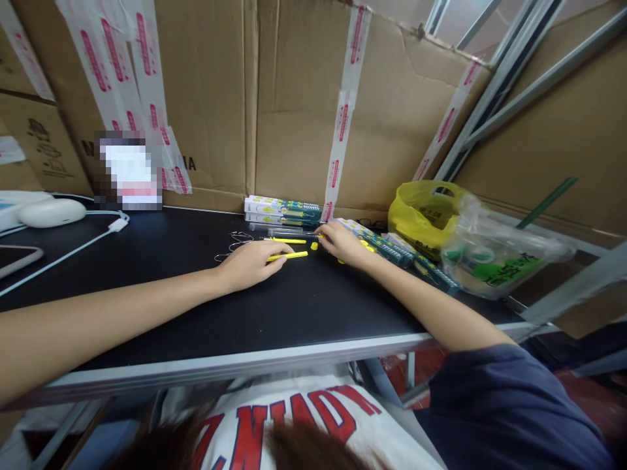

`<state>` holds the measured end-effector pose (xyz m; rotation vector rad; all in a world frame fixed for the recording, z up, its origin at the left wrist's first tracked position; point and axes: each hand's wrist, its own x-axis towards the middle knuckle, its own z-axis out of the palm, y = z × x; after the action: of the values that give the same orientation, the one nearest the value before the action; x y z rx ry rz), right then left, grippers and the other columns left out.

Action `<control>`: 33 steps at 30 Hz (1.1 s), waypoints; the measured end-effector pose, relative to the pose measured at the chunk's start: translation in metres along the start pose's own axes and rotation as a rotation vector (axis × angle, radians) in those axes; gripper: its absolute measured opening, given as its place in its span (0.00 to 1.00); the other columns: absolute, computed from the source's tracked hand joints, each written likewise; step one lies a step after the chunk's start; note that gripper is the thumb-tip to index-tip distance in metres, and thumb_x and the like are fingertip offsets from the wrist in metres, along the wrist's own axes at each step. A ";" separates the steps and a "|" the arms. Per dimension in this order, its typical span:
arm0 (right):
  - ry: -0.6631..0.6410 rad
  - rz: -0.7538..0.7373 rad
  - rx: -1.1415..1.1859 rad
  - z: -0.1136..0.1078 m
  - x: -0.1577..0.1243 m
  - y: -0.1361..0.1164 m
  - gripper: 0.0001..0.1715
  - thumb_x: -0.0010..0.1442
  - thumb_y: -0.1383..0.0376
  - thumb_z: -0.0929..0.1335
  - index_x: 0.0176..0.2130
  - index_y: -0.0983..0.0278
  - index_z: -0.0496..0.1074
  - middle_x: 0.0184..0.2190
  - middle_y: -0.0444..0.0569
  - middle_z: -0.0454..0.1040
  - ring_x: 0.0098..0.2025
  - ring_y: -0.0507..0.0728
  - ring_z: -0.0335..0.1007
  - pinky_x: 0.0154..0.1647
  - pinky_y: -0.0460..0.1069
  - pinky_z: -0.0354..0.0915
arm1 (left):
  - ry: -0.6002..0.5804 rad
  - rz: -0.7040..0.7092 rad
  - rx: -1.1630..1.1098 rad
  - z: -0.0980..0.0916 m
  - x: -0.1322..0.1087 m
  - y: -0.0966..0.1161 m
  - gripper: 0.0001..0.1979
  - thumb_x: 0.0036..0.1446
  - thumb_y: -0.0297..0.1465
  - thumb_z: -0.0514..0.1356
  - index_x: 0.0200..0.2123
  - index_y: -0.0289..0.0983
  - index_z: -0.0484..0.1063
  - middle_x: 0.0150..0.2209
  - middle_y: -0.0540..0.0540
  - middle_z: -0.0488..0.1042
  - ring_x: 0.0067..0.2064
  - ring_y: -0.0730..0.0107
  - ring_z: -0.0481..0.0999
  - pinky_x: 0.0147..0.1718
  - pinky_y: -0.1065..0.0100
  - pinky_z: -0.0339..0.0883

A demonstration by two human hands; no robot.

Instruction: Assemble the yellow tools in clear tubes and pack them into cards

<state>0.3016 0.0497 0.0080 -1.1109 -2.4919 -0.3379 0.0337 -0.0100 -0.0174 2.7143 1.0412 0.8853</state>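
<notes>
My left hand (pixel 247 264) is closed on a slim yellow rod (pixel 296 255), whose free end points right. A second yellow rod (pixel 291 241) lies just behind it on the black tabletop. Thin bent metal wires (pixel 241 239) rest behind my left hand. My right hand (pixel 344 242) is on the tabletop to the right, its fingertips drawn together around something too small to make out. A small yellow cap (pixel 314 246) sits between the hands, and more yellow pieces (pixel 366 245) show beside my right hand. Clear tubes (pixel 286 232) lie behind the rods.
Printed boxes (pixel 281 210) are stacked at the back, with more boxes (pixel 392 250) right of my right hand. Further right stand a yellow bag (pixel 416 212) and a clear plastic bag (pixel 494 264). A white cable (pixel 73 251) crosses the left side. Cardboard (pixel 294 98) walls the back.
</notes>
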 end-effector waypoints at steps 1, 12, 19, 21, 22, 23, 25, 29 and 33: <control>0.047 0.005 0.054 -0.001 0.001 -0.002 0.12 0.64 0.67 0.61 0.43 0.66 0.72 0.38 0.53 0.72 0.43 0.58 0.66 0.47 0.53 0.61 | 0.000 -0.001 0.000 0.000 0.000 0.000 0.17 0.62 0.35 0.50 0.48 0.38 0.73 0.48 0.44 0.77 0.45 0.61 0.77 0.44 0.63 0.67; 0.083 0.302 1.110 -0.006 0.004 -0.054 0.23 0.47 0.50 0.75 0.29 0.63 0.66 0.22 0.41 0.70 0.24 0.48 0.65 0.23 0.44 0.65 | 0.055 -0.025 -0.030 -0.001 0.001 0.000 0.17 0.63 0.36 0.50 0.47 0.37 0.73 0.44 0.44 0.79 0.40 0.62 0.77 0.39 0.65 0.66; 0.072 0.325 1.161 -0.003 0.004 -0.056 0.24 0.42 0.53 0.77 0.25 0.65 0.66 0.20 0.41 0.72 0.21 0.47 0.66 0.21 0.43 0.65 | 0.073 -0.045 -0.052 -0.001 0.002 0.000 0.16 0.63 0.35 0.50 0.46 0.37 0.73 0.38 0.46 0.79 0.36 0.65 0.76 0.36 0.67 0.64; 0.069 0.326 1.177 -0.003 0.004 -0.055 0.24 0.42 0.53 0.77 0.25 0.64 0.66 0.20 0.41 0.72 0.22 0.48 0.67 0.22 0.44 0.66 | 0.078 -0.041 -0.062 -0.001 0.002 0.000 0.15 0.63 0.35 0.50 0.45 0.37 0.73 0.39 0.45 0.79 0.37 0.65 0.76 0.37 0.66 0.64; 0.068 0.326 1.183 -0.003 0.004 -0.055 0.24 0.42 0.53 0.77 0.26 0.64 0.66 0.21 0.41 0.72 0.22 0.48 0.68 0.23 0.44 0.67 | 0.084 -0.040 -0.066 -0.001 0.002 0.000 0.15 0.63 0.35 0.50 0.45 0.37 0.73 0.40 0.45 0.79 0.38 0.65 0.76 0.38 0.66 0.64; 0.067 0.326 1.188 -0.003 0.004 -0.055 0.24 0.42 0.52 0.77 0.26 0.64 0.66 0.21 0.42 0.73 0.23 0.48 0.68 0.23 0.44 0.67 | 0.090 -0.042 -0.070 -0.001 0.002 0.000 0.15 0.63 0.35 0.50 0.46 0.36 0.73 0.40 0.45 0.79 0.38 0.65 0.76 0.38 0.66 0.64; 0.059 0.325 1.189 -0.003 0.004 -0.055 0.24 0.43 0.52 0.77 0.26 0.64 0.66 0.21 0.42 0.73 0.24 0.48 0.69 0.24 0.44 0.68 | 0.106 -0.051 -0.078 -0.002 0.002 0.000 0.15 0.63 0.35 0.50 0.46 0.36 0.73 0.40 0.45 0.79 0.38 0.64 0.76 0.38 0.66 0.64; 0.039 0.305 1.197 -0.004 0.003 -0.057 0.23 0.44 0.54 0.77 0.28 0.65 0.66 0.23 0.42 0.74 0.24 0.48 0.70 0.25 0.44 0.69 | 0.123 -0.052 -0.092 -0.002 0.002 0.001 0.15 0.63 0.35 0.50 0.46 0.36 0.73 0.42 0.44 0.79 0.40 0.64 0.77 0.39 0.67 0.65; 0.024 0.285 1.205 -0.005 0.003 -0.059 0.23 0.45 0.55 0.77 0.30 0.65 0.66 0.23 0.42 0.74 0.25 0.48 0.70 0.25 0.44 0.69 | 0.101 -0.053 -0.090 -0.002 0.002 0.000 0.16 0.63 0.35 0.51 0.47 0.38 0.73 0.42 0.46 0.79 0.40 0.65 0.77 0.40 0.67 0.65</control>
<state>0.2566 0.0109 0.0102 -0.8314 -1.8570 1.0717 0.0338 -0.0090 -0.0148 2.5808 1.0586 1.0432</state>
